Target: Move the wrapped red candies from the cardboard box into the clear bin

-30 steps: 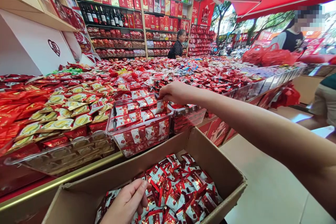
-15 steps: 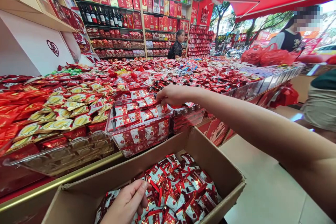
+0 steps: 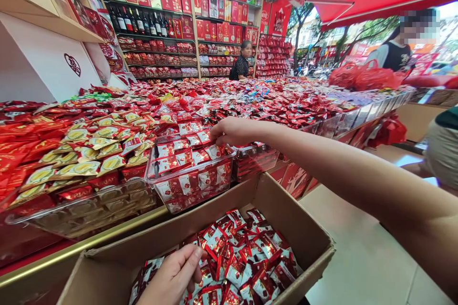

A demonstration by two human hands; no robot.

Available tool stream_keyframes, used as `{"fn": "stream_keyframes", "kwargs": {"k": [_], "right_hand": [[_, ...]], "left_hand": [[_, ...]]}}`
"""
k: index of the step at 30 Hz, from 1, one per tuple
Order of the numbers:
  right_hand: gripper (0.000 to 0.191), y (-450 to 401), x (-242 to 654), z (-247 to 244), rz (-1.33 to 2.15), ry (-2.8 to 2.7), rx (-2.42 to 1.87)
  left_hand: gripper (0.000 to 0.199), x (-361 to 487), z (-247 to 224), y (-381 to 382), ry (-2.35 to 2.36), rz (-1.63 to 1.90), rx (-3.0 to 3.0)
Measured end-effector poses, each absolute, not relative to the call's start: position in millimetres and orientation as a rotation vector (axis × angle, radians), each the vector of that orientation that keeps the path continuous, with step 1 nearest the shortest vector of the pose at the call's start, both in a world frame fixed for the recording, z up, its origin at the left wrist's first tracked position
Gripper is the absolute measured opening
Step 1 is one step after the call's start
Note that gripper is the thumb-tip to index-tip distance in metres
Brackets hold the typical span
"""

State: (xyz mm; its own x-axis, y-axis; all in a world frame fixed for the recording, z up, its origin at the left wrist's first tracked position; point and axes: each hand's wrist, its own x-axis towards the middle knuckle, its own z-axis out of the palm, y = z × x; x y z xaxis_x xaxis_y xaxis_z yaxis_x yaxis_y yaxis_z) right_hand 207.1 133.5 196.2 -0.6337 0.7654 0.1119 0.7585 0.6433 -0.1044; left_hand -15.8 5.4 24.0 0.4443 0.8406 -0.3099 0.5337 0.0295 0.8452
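My right hand (image 3: 234, 131) reaches over the right side of a clear plastic bin (image 3: 189, 175). Its fingers are pinched down on a small red-and-white candy packet (image 3: 215, 151) at the top of the bin. Similar packets (image 3: 184, 157) lie in fairly even rows there. Below, an open cardboard box (image 3: 291, 214) holds a loose heap of the same packets (image 3: 236, 267). Over the heap's left part is my left hand (image 3: 175, 269), closed with thumb against the curled fingers; whatever is inside them is hidden.
Gold-and-red packets (image 3: 84, 169) fill a tray left of the bin. A long counter of wrapped sweets (image 3: 286, 105) stretches rightward, with red plastic bags (image 3: 379, 78) on it. One person (image 3: 241, 64) is behind the counter; another (image 3: 391, 55) stands at right.
My right hand has shifted very slightly left over the bin's packets. My left hand stays where it was. At the right edge, a person's legs have moved a little to the right.
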Motion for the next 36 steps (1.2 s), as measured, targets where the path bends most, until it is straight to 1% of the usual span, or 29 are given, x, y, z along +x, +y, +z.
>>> {"fn": "stream_keyframes", "kwargs": {"k": [6,13,21,30,36], "right_hand": [[0.021,137.0,210.0,190.3,0.086,-2.747,-1.316],[0.021,136.5,217.8,207.2,0.025,-2.691,-1.308],[0.023,134.8,211.8,194.1,0.192,-2.797,-1.382],[0.024,133.9,209.0,192.2,0.056,-2.867,-1.414],[0.021,132.9,204.4,190.7,-0.061,-2.906,-1.475]], "left_hand": [[0.036,-15.0,25.3,3.7,1.208,0.364,1.644],[0.036,-14.8,21.7,4.8,1.202,0.366,1.653],[0.036,-15.4,22.8,3.7,1.213,0.355,1.639],[0.036,-14.7,21.4,3.6,1.243,0.342,1.658],[0.036,-15.1,21.9,5.5,1.216,0.329,1.678]]}}
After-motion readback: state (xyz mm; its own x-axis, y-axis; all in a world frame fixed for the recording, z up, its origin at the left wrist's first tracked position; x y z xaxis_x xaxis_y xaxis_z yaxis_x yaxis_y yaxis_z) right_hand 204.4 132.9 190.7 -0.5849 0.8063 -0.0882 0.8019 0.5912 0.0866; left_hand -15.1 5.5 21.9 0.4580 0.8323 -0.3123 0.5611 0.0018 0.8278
